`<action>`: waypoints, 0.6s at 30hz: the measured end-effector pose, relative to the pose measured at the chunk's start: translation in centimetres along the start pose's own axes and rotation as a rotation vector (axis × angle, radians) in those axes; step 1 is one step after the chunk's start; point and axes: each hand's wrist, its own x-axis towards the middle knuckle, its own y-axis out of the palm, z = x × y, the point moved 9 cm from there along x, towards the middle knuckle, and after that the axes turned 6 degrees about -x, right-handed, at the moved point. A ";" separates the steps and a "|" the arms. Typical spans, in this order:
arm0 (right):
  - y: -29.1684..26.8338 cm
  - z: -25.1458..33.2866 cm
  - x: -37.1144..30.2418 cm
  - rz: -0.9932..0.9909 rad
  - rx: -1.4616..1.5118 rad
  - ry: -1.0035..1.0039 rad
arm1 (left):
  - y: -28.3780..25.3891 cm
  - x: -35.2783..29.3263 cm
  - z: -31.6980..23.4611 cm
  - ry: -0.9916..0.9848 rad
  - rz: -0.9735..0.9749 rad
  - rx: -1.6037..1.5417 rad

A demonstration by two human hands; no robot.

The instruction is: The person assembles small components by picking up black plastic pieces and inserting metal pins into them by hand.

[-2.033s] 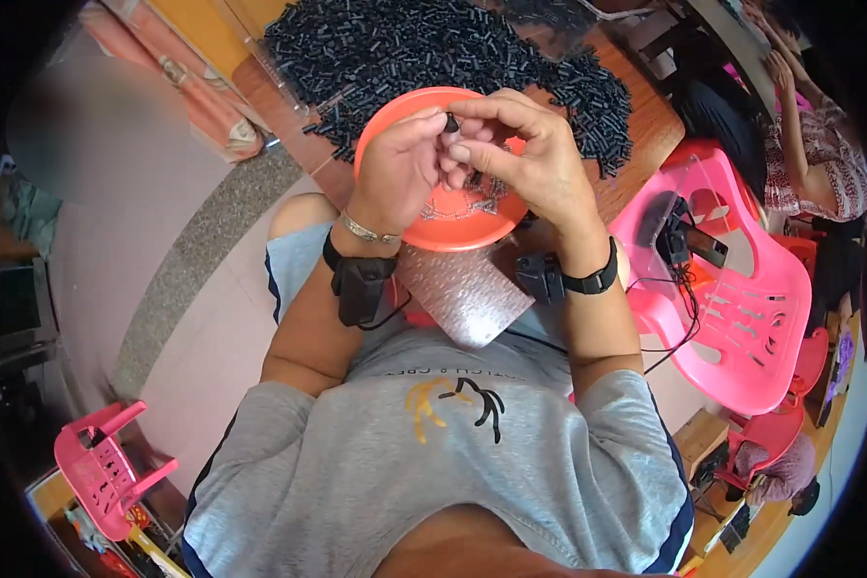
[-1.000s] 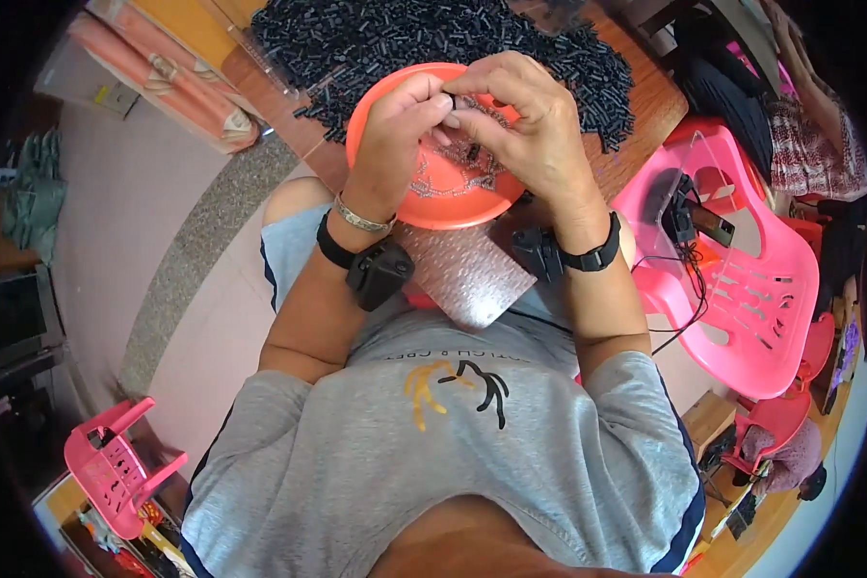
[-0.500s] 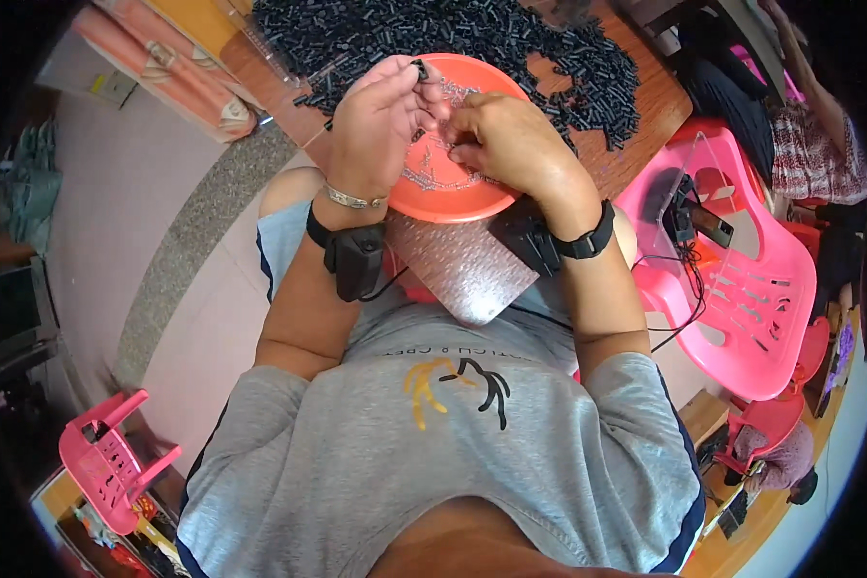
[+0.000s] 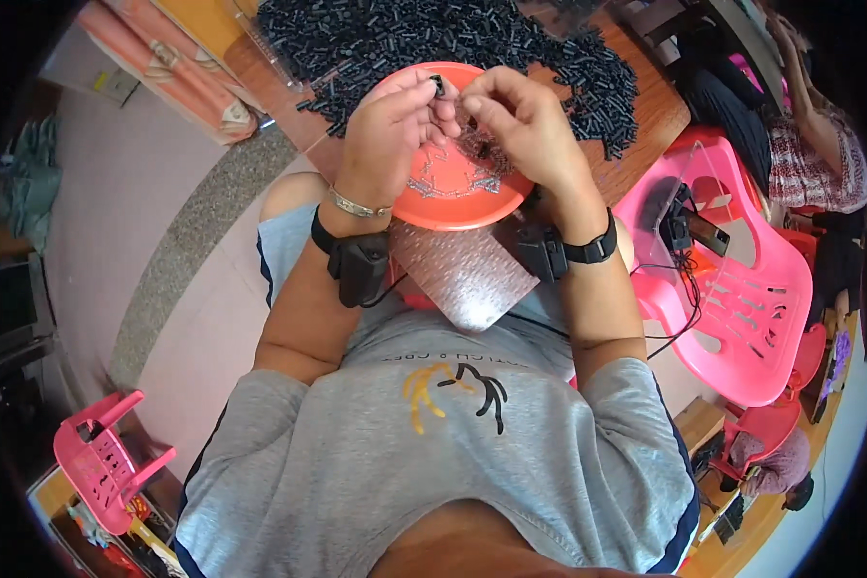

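Observation:
My left hand (image 4: 395, 125) pinches a small black plastic piece (image 4: 438, 86) between thumb and forefinger, above the far part of an orange-red basin (image 4: 443, 214). Close by on the right, my right hand (image 4: 520, 120) has its thumb and forefinger pressed together near that piece. Whatever sits between those right fingertips is too small to make out. Small silvery metal parts (image 4: 443, 185) lie scattered in the basin, with more bunched under my right hand. Beyond the basin, a wide heap of similar black pieces (image 4: 376, 43) covers the tabletop.
The brown table (image 4: 462, 279) has a corner pointing toward my body. At right stands a pink plastic chair (image 4: 742, 328) with a phone-like device (image 4: 708, 233) and cables on it. Another person (image 4: 819, 154) sits at far right. A small pink chair (image 4: 106, 472) is at lower left.
My right hand has risen out of the basin, its fingertips now pinched beside the black piece. My left hand still holds that piece and has shifted slightly right and nearer.

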 end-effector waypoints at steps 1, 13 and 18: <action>-0.2 -0.1 0.1 -0.023 0.193 0.003 | 0.2 0.0 0.3 -0.024 0.005 0.046; -1.0 0.8 -0.3 -0.009 0.468 0.099 | 2.6 -0.4 1.1 -0.036 0.036 0.341; -1.2 1.9 -0.3 -0.027 0.434 -0.019 | 2.3 -0.5 1.0 -0.035 0.007 0.336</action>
